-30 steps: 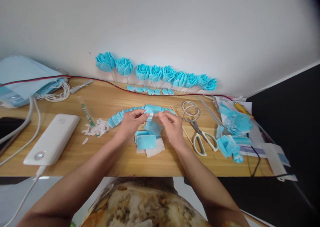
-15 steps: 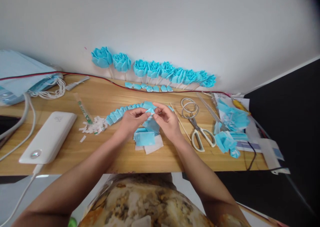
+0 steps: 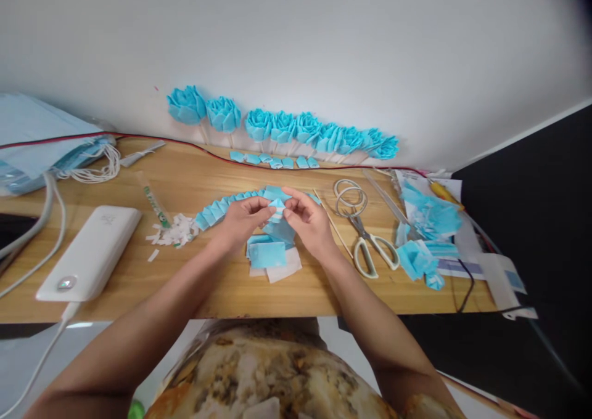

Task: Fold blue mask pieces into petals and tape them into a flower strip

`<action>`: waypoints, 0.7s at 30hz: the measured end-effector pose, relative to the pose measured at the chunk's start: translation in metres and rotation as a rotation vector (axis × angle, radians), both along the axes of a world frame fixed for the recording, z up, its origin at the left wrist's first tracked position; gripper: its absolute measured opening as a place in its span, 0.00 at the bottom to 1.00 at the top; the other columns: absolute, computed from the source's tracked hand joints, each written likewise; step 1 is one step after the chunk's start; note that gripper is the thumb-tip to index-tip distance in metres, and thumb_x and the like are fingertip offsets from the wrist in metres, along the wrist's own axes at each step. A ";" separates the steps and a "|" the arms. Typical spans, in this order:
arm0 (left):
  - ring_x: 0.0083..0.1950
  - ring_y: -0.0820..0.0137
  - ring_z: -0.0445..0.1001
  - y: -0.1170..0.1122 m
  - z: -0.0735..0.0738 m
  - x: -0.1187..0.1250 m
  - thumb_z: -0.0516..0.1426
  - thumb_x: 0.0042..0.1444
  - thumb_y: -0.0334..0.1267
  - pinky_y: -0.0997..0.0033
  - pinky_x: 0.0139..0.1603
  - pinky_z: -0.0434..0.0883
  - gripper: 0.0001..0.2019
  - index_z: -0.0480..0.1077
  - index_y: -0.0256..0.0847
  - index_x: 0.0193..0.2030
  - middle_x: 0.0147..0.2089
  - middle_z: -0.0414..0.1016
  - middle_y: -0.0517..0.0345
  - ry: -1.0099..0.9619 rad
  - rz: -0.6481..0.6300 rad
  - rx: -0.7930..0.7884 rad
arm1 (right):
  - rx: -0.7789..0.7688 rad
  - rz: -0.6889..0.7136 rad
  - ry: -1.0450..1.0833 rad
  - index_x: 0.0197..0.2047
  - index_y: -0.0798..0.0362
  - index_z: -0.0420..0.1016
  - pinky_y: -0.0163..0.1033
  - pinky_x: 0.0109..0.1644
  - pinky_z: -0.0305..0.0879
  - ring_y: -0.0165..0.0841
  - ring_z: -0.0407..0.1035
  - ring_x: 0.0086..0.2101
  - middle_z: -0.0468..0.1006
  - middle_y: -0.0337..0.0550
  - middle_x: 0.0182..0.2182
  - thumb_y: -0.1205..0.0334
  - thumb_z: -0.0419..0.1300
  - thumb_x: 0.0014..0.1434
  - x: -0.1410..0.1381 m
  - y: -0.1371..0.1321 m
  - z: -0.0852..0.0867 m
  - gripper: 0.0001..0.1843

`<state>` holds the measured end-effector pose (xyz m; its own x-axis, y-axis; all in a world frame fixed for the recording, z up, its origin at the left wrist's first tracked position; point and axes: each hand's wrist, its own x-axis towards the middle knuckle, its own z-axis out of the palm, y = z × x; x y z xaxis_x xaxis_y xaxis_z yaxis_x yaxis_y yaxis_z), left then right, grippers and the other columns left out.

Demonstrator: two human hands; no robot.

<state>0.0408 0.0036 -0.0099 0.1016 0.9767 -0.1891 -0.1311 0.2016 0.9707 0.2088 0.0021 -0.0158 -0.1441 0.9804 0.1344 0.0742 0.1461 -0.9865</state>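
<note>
A small folded blue petal point(image 3: 278, 207) of thin fabric-like material, with a whitish band across it, is pinched between my two hands. My left hand point(image 3: 246, 220) grips its left edge with thumb and forefinger; my right hand point(image 3: 309, 219) grips the right edge the same way. Behind the left fingers runs a curved row of folded blue petals point(image 3: 217, 211), partly hidden by the hands. Just below the hands lie flat blue rectangles point(image 3: 267, 256) on top of white pieces point(image 3: 284, 267).
Blue fabric flowers point(image 3: 259, 125) on sticks lean along the wall. Scissors point(image 3: 367, 240), a tape roll point(image 3: 350, 198) and a thin stick point(image 3: 333, 225) lie to the right, near blue scraps point(image 3: 419, 262). White paper bits point(image 3: 180, 231) and a white power bank point(image 3: 90, 252) are left.
The fingers have shifted slightly on the blue piece, and more of its whitish band shows between the thumbs. Both hands stay in nearly the same place.
</note>
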 end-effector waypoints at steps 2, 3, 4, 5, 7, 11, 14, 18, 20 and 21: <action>0.26 0.76 0.65 0.000 0.000 0.000 0.69 0.40 0.47 0.73 0.30 0.65 0.16 0.73 0.38 0.27 0.24 0.69 0.64 -0.006 -0.006 0.004 | -0.047 0.021 0.042 0.53 0.47 0.78 0.39 0.43 0.69 0.30 0.70 0.34 0.77 0.37 0.34 0.58 0.62 0.56 0.003 0.001 0.000 0.21; 0.26 0.76 0.65 0.000 0.000 -0.001 0.68 0.40 0.47 0.73 0.30 0.65 0.16 0.73 0.38 0.27 0.24 0.69 0.63 -0.008 -0.006 0.005 | -0.066 0.030 0.063 0.53 0.46 0.79 0.40 0.43 0.70 0.31 0.71 0.34 0.78 0.37 0.35 0.56 0.62 0.57 0.005 0.002 0.000 0.20; 0.26 0.76 0.65 0.000 0.000 -0.001 0.68 0.41 0.47 0.73 0.30 0.65 0.15 0.73 0.38 0.27 0.24 0.69 0.63 -0.008 -0.007 0.005 | -0.079 0.034 0.078 0.52 0.45 0.79 0.41 0.44 0.70 0.31 0.72 0.35 0.79 0.38 0.36 0.55 0.61 0.58 0.006 0.002 0.000 0.19; 0.25 0.76 0.64 0.000 0.000 0.000 0.68 0.41 0.47 0.73 0.30 0.65 0.15 0.73 0.38 0.27 0.24 0.69 0.63 -0.006 -0.008 0.004 | -0.086 0.033 0.087 0.52 0.45 0.80 0.41 0.44 0.71 0.32 0.72 0.35 0.80 0.38 0.37 0.53 0.62 0.58 0.007 0.003 0.000 0.18; 0.25 0.76 0.63 -0.001 -0.002 0.000 0.68 0.41 0.47 0.73 0.29 0.64 0.15 0.73 0.38 0.27 0.24 0.69 0.63 0.003 -0.012 0.002 | -0.089 0.034 0.086 0.51 0.44 0.80 0.42 0.44 0.71 0.32 0.72 0.35 0.79 0.39 0.36 0.51 0.63 0.58 0.007 0.003 -0.001 0.18; 0.25 0.76 0.64 -0.001 -0.005 0.000 0.68 0.43 0.48 0.74 0.28 0.65 0.15 0.75 0.39 0.29 0.24 0.69 0.63 0.016 -0.036 0.022 | -0.085 0.042 0.090 0.51 0.45 0.80 0.39 0.43 0.70 0.30 0.70 0.34 0.77 0.37 0.34 0.54 0.66 0.55 0.005 0.003 -0.005 0.19; 0.26 0.74 0.66 0.000 -0.004 -0.002 0.65 0.48 0.54 0.72 0.29 0.66 0.18 0.77 0.38 0.31 0.23 0.69 0.61 0.009 -0.037 0.056 | -0.109 0.006 0.139 0.50 0.46 0.80 0.38 0.42 0.70 0.29 0.70 0.33 0.76 0.37 0.34 0.55 0.67 0.54 0.005 0.006 -0.009 0.18; 0.26 0.73 0.67 0.002 -0.006 -0.003 0.65 0.48 0.55 0.72 0.29 0.65 0.19 0.78 0.39 0.36 0.24 0.70 0.61 0.018 -0.056 0.042 | -0.127 -0.012 0.193 0.49 0.46 0.80 0.38 0.41 0.70 0.29 0.70 0.34 0.76 0.37 0.34 0.56 0.67 0.54 0.005 0.008 -0.011 0.18; 0.25 0.74 0.65 0.003 -0.009 -0.003 0.66 0.46 0.52 0.73 0.28 0.63 0.17 0.77 0.39 0.34 0.23 0.70 0.62 0.039 -0.086 0.046 | -0.118 -0.026 0.175 0.48 0.47 0.81 0.37 0.41 0.70 0.29 0.70 0.33 0.75 0.37 0.34 0.56 0.67 0.53 0.004 0.007 -0.009 0.18; 0.25 0.75 0.64 0.002 -0.011 -0.004 0.66 0.46 0.50 0.73 0.28 0.63 0.16 0.76 0.39 0.33 0.24 0.69 0.63 0.048 -0.095 0.060 | -0.111 -0.029 0.155 0.48 0.47 0.81 0.38 0.41 0.70 0.29 0.69 0.33 0.75 0.37 0.33 0.55 0.67 0.54 0.004 0.007 -0.008 0.18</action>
